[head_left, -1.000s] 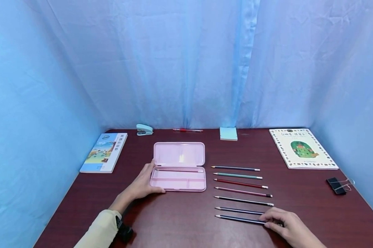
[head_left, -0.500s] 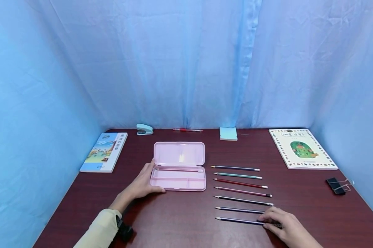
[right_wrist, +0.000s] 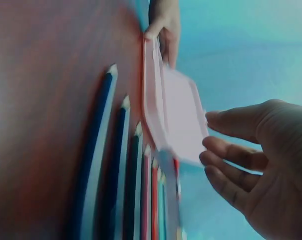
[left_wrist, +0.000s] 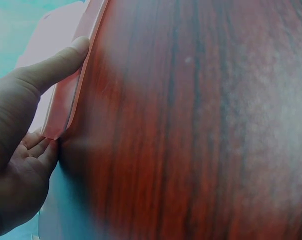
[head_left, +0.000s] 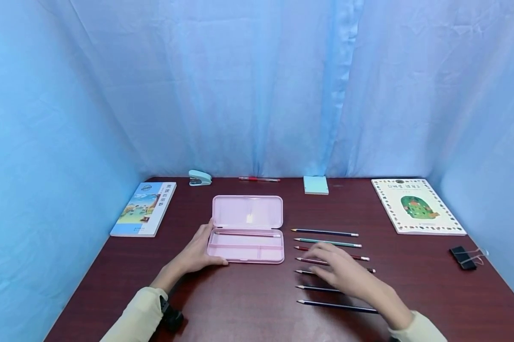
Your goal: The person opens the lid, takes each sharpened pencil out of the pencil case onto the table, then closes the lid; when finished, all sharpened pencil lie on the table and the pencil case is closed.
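Observation:
An open pink pencil case (head_left: 246,254) lies mid-table with one reddish pencil (head_left: 248,234) in its long back compartment. My left hand (head_left: 199,251) grips the case's left end, thumb at the front edge and fingers round the far side; the left wrist view shows the thumb against its wall. Over a column of several pencils right of the case hovers my right hand (head_left: 340,270), fingers loosely bent and holding nothing. It covers parts of the middle pencils. The nearest, a dark blue pencil (head_left: 338,306), lies in front of that hand; a green pencil (head_left: 327,242) lies beyond it.
Along the back edge stand a mint stapler (head_left: 200,178), a red pen (head_left: 258,179) and a pale notepad (head_left: 315,185). One book (head_left: 143,209) lies at the left, another book (head_left: 418,206) at the right. A black binder clip (head_left: 463,258) sits near the right edge.
My right hand has let go of the nearest dark blue pencil and moved up and left over the middle pencils. That pencil shifted slightly toward me before. My left hand stays put.

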Demonstrator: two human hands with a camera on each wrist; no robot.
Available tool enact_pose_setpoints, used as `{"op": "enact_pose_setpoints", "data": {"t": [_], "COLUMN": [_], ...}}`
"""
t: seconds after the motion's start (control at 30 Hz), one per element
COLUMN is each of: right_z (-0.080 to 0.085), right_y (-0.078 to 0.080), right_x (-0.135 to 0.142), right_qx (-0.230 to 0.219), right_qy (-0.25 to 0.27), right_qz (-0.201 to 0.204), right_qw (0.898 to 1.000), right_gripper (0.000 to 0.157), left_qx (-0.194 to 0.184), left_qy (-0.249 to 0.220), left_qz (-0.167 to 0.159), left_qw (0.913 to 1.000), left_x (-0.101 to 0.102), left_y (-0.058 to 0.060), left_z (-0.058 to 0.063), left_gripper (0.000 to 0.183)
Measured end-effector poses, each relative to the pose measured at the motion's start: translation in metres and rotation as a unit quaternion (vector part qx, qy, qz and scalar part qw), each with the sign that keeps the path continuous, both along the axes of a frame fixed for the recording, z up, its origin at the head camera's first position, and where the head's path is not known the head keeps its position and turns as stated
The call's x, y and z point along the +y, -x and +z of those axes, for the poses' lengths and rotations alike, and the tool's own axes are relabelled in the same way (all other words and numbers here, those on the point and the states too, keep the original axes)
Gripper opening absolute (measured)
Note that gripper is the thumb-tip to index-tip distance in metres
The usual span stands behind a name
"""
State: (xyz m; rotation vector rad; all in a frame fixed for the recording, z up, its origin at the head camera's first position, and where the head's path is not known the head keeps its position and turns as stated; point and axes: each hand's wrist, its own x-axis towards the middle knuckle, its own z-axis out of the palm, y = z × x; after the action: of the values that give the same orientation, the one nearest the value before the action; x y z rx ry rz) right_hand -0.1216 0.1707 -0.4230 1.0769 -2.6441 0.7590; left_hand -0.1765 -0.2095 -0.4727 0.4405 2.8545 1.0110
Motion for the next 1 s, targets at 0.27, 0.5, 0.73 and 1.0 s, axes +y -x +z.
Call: {"op": "enact_pose_setpoints", "data": {"t": [0.27, 0.5, 0.73, 1.0], "right_z": [0.0, -0.015, -0.019, -0.016], "right_y": [0.045, 0.07, 0.077, 0.085], "right_x": [-0.069, -0.102, -0.109, -0.11], "right_qx": [-0.086, -0.096, -0.079, -0.148], "right_qy": [-0.051, -0.078, -0.107, -0.114], "right_qz": [0.02, 0.027, 0.018, 0.042], "right_qw": [0.995, 0.992, 0.991, 0.981], "right_gripper": [0.036, 0.035, 0.028, 0.017], "left_qx": [0.002, 0.003, 0.007, -0.001], "left_qy": [0.001, -0.003, -0.001, -0.004], "left_qz": [-0.001, -0.007, -0.005, -0.001], "left_qw": [1.0, 1.0, 1.0, 1.0], "left_x": [-0.001, -0.002, 0.0, 0.0], "left_y": [0.001, 0.001, 0.001, 0.0], "left_z": [0.0, 0.0, 0.002, 0.0], "left_gripper": [0.124, 0.125, 0.126, 0.126]}}
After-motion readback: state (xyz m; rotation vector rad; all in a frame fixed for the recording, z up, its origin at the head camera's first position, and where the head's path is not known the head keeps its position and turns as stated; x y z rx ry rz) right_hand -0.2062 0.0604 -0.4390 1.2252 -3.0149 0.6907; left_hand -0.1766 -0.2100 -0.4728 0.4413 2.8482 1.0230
